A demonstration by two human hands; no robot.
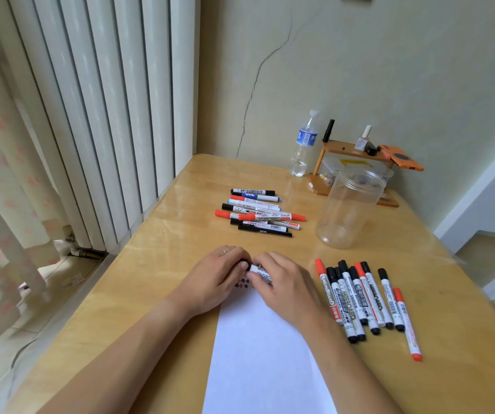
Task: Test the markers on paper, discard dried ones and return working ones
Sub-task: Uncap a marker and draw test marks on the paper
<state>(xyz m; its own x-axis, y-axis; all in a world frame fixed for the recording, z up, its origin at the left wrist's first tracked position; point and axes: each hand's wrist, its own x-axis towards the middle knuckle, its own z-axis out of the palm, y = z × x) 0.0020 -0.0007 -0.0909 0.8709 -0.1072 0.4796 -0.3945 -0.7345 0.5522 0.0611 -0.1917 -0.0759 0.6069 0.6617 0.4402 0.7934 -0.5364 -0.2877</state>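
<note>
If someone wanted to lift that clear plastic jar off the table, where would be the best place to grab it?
Probably round the wall of the clear plastic jar, near mid-height, coming in from the near side. It stands upright and open-topped on the table, wide and smooth, so a wrap around the side looks steadier than pinching the rim. The wooden rack crowds its far side.

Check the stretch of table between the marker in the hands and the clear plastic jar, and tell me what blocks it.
Nothing visible blocks it. The whiteboard marker, held by the left hand and right hand over the paper, has bare table between it and the open jar. The marker pile lies farther back, the row of markers to the right.
</note>
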